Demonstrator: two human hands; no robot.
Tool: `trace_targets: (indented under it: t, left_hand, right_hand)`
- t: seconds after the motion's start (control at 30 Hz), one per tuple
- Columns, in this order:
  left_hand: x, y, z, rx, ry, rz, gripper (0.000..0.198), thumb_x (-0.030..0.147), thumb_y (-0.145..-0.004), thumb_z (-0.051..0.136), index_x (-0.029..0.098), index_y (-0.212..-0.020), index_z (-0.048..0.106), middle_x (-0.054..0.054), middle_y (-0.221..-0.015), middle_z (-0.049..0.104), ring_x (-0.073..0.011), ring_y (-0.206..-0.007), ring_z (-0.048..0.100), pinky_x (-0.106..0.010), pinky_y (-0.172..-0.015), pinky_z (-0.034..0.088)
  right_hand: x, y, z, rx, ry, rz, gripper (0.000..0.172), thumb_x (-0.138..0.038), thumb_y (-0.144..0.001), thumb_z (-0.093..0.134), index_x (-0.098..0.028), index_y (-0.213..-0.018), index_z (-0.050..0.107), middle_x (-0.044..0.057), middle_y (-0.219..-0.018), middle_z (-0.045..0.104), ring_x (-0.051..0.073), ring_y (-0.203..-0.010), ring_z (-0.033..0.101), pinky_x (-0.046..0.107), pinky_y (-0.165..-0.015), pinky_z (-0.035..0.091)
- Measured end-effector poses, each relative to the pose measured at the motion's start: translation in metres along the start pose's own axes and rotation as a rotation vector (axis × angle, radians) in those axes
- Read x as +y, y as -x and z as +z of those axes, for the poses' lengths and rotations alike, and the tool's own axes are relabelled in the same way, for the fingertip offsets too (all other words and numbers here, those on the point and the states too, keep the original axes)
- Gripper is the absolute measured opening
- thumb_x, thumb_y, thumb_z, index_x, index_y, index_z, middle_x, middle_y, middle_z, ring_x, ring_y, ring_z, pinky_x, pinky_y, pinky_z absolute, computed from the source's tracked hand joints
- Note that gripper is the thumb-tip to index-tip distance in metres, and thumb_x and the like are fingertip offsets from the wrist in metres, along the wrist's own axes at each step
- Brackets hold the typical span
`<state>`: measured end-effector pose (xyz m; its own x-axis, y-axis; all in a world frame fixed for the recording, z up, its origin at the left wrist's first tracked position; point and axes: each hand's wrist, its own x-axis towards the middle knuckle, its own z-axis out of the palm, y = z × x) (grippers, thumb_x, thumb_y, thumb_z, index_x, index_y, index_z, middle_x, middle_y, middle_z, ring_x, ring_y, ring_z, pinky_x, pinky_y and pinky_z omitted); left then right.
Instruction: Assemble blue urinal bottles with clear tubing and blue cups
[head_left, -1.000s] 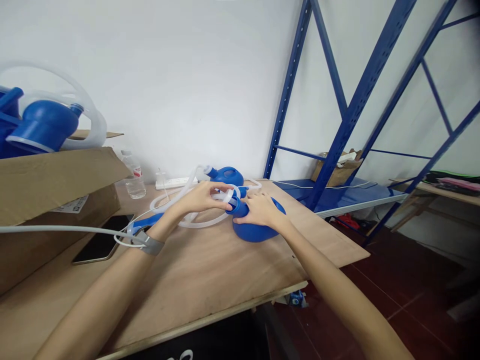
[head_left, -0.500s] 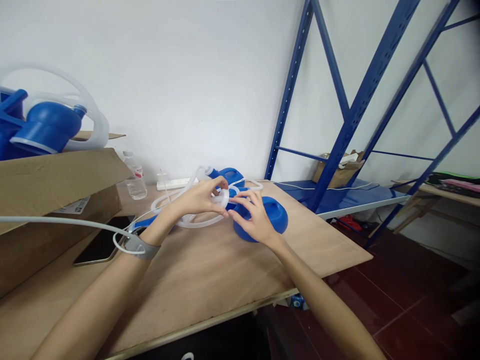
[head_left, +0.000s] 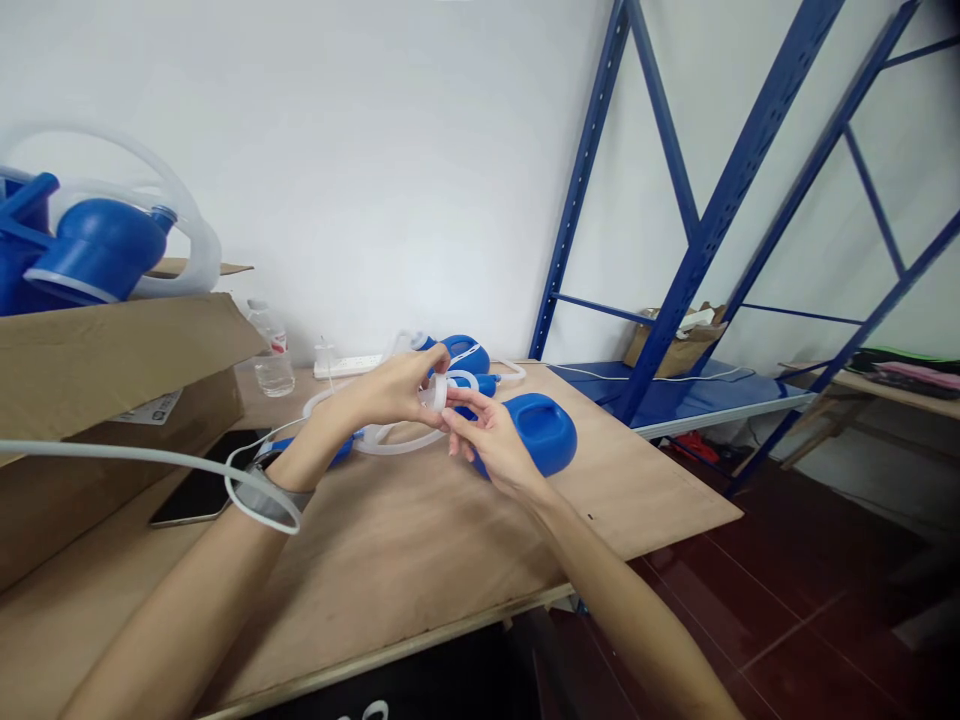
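A translucent white cap is pinched between the thumb and fingers of my left hand, above the middle of the table. My right hand touches the cap's right side with its fingertips, thumb close to the index finger; whether it grips the cap I cannot tell. Behind and right of my right hand rests a blue container. Another blue container lies beyond my hands, beside a blue-ended piece and looped clear tubing.
A cardboard box at left holds blue containers with tubing. Near it are a phone, a plastic bottle and a white power strip. Blue shelving stands right. A white cable loops at my left wrist.
The cap and my left hand have shifted slightly left. My right hand has moved a little left and turned, its fingers now closer together near the cap.
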<state>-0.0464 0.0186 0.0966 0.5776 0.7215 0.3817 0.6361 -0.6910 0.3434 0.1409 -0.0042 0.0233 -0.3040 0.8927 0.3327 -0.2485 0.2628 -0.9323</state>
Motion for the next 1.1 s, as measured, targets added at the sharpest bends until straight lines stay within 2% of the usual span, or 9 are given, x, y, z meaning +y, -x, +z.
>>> trace_targets:
  t: [0.13,0.3,0.4,0.53,0.67,0.77,0.9,1.0,1.1]
  left_hand:
    - [-0.001,0.003,-0.004,-0.054,0.027,-0.002,0.051,0.042,-0.066,0.078,0.024,-0.102,0.047,0.0,-0.09,0.062,-0.0211,-0.077,0.061,-0.031,-0.068,0.043]
    - [-0.01,0.007,-0.01,-0.044,0.066,0.016,0.051,0.037,-0.064,0.078,0.024,-0.102,0.048,-0.001,-0.093,0.066,-0.0207,-0.079,0.063,-0.03,-0.07,0.043]
    - [-0.015,0.008,-0.012,-0.027,0.034,0.023,0.049,0.035,-0.066,0.077,0.025,-0.103,0.048,-0.001,-0.096,0.067,-0.0203,-0.08,0.063,-0.029,-0.069,0.043]
    - [-0.018,0.009,-0.014,-0.044,-0.03,0.008,0.045,0.033,-0.069,0.073,0.024,-0.104,0.047,0.0,-0.089,0.067,-0.0175,-0.073,0.059,-0.027,-0.064,0.039]
    - [-0.019,0.011,-0.017,-0.039,0.043,-0.021,0.048,0.033,-0.067,0.074,0.025,-0.103,0.044,0.002,-0.087,0.067,-0.0169,-0.073,0.06,-0.027,-0.065,0.042]
    - [-0.021,0.011,-0.017,0.0,0.165,-0.024,0.052,0.035,-0.064,0.079,0.024,-0.103,0.045,0.0,-0.095,0.068,-0.0182,-0.083,0.065,-0.031,-0.078,0.049]
    - [-0.026,0.011,-0.017,0.039,0.287,-0.019,0.057,0.039,-0.062,0.084,0.023,-0.103,0.047,-0.004,-0.107,0.069,-0.0203,-0.094,0.067,-0.039,-0.093,0.053]
    - [-0.03,0.012,-0.018,0.071,0.387,-0.037,0.06,0.041,-0.062,0.086,0.024,-0.104,0.046,-0.009,-0.116,0.07,-0.0251,-0.107,0.068,-0.041,-0.093,0.055]
    - [-0.033,0.014,-0.02,0.109,0.385,-0.059,0.061,0.042,-0.062,0.088,0.024,-0.103,0.046,-0.012,-0.122,0.07,-0.0279,-0.114,0.066,-0.042,-0.093,0.056]
  right_hand:
    - [0.008,-0.007,0.011,0.017,-0.037,-0.015,0.048,-0.049,-0.075,0.084,-0.021,-0.111,0.068,0.005,-0.108,0.069,0.004,-0.045,0.053,0.022,-0.038,0.025]
    - [0.005,-0.013,0.017,-0.041,-0.021,0.02,0.049,-0.056,-0.076,0.081,-0.019,-0.106,0.066,0.001,-0.079,0.065,0.009,-0.052,0.056,0.022,-0.04,0.027]
    - [0.002,-0.016,0.02,-0.062,0.033,0.05,0.047,-0.057,-0.078,0.079,-0.02,-0.103,0.066,-0.001,-0.073,0.063,0.011,-0.057,0.057,0.021,-0.043,0.027]
    - [0.0,-0.025,0.027,-0.075,0.129,0.113,0.042,-0.059,-0.08,0.076,-0.021,-0.096,0.064,-0.003,-0.064,0.057,0.011,-0.059,0.053,0.021,-0.047,0.025]
    - [-0.002,-0.034,0.03,-0.078,0.126,0.108,0.046,-0.065,-0.079,0.075,-0.022,-0.085,0.059,-0.006,-0.061,0.05,0.009,-0.056,0.044,0.021,-0.051,0.027]
    - [-0.006,-0.039,0.029,-0.123,0.051,0.157,0.048,-0.065,-0.076,0.078,-0.022,-0.084,0.059,-0.006,-0.063,0.048,0.008,-0.056,0.039,0.022,-0.05,0.02]
    - [-0.011,-0.041,0.027,-0.133,-0.143,0.246,0.046,-0.058,-0.072,0.084,-0.024,-0.095,0.063,-0.004,-0.077,0.055,0.007,-0.057,0.036,0.022,-0.049,0.013]
    - [-0.014,-0.041,0.025,-0.167,-0.21,0.246,0.043,-0.053,-0.073,0.084,-0.025,-0.099,0.065,-0.003,-0.081,0.058,0.008,-0.059,0.038,0.022,-0.049,0.018]
    - [-0.014,-0.041,0.024,-0.187,-0.142,0.234,0.043,-0.046,-0.071,0.088,-0.025,-0.104,0.07,-0.002,-0.084,0.061,0.009,-0.064,0.044,0.022,-0.053,0.026]
